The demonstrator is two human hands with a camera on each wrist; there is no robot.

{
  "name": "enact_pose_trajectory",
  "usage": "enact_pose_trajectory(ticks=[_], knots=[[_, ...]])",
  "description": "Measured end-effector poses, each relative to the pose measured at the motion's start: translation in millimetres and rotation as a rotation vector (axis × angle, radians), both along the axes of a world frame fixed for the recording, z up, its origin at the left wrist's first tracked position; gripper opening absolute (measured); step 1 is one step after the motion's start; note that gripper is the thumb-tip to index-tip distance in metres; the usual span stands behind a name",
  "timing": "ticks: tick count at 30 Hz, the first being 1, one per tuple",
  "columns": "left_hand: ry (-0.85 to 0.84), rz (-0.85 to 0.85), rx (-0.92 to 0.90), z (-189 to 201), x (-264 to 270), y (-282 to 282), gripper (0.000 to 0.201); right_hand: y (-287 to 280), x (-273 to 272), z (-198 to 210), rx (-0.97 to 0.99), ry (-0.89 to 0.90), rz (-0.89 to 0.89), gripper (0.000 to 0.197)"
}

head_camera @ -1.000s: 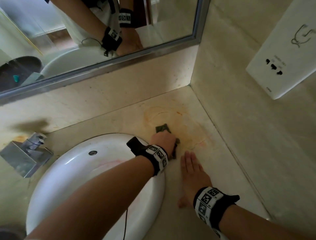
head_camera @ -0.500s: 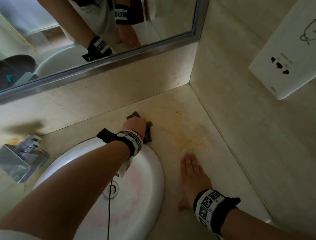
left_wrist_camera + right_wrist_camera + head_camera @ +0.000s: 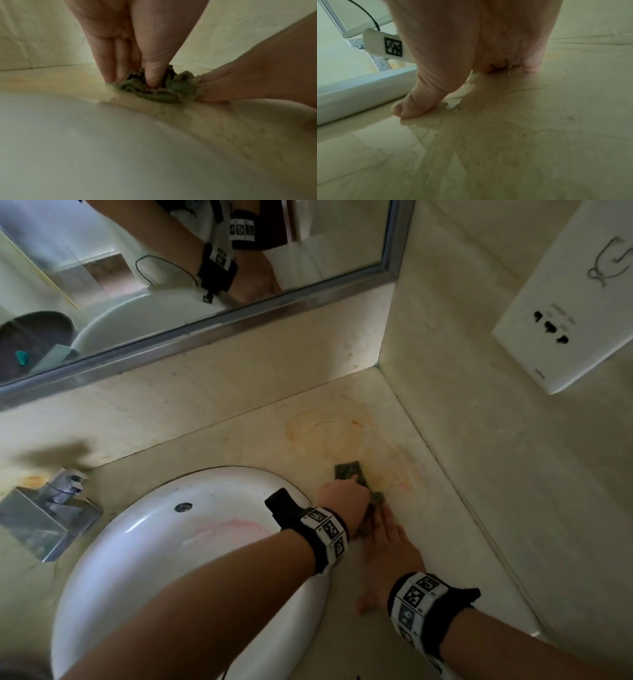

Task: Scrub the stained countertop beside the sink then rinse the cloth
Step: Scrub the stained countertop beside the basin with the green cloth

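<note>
A crumpled dark green cloth (image 3: 352,472) (image 3: 164,88) lies on the beige stone countertop (image 3: 442,529) just right of the white sink (image 3: 164,546). My left hand (image 3: 342,496) (image 3: 137,75) grips it, thumb pressed into its folds and fingers behind it. An orange-yellow stain (image 3: 329,429) spreads on the counter beyond the cloth toward the corner. My right hand (image 3: 388,553) (image 3: 471,75) lies flat on the counter with straight fingers, its fingertips touching the cloth's near edge.
A chrome tap (image 3: 48,511) stands left of the sink. A mirror (image 3: 171,268) runs along the back wall. A white wall socket plate (image 3: 561,316) sits on the right wall. The sink bowl shows a faint pink smear (image 3: 233,525).
My left hand has dragged the cloth from the back of the counter toward me and to the right, up against my right hand's fingertips. The right hand has stayed flat in place.
</note>
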State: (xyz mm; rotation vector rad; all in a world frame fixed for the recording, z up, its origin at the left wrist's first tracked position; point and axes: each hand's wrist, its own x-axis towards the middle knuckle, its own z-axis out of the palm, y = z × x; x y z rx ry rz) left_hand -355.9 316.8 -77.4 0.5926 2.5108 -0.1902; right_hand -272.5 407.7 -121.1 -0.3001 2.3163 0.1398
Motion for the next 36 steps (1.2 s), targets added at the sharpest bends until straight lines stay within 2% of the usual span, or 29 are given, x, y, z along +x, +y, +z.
enact_pose_trajectory(ticks=[3, 8, 11, 16, 21, 25, 29, 36], knots=[[0.019, 0.016, -0.018, 4.2, -6.9, -15.1, 0.031, 0.0, 1.5, -0.2, -0.021, 0.027, -0.020, 0.153], [0.080, 0.184, -0.074, 8.4, -28.9, -64.5, 0.026, 0.1, 4.3, -6.3, -0.043, 0.048, -0.036, 0.156], [0.105, 0.244, -0.087, 6.7, -36.1, -73.2, 0.024, 0.3, 4.1, -6.0, -0.052, 0.053, -0.038, 0.155], [0.074, 0.227, -0.091, 1.8, -34.4, -64.3, 0.022, -1.1, 3.5, -5.0, -0.025, 0.059, -0.028, 0.155], [0.045, 0.084, -0.067, -1.3, -13.3, -32.2, 0.020, -1.4, 3.2, -2.9, 0.001, 0.041, -0.017, 0.154], [0.000, 0.009, -0.045, -4.5, 9.7, -1.6, 0.027, -1.8, -1.1, -2.5, 0.045, 0.016, 0.033, 0.149], [0.045, 0.008, -0.026, -2.5, 5.5, -19.4, 0.039, -0.2, -0.5, -1.0, 0.016, 0.016, 0.010, 0.151], [0.094, 0.191, -0.073, -2.4, -25.4, -71.5, 0.026, 1.0, 3.4, 1.5, -0.048, 0.043, -0.022, 0.153]])
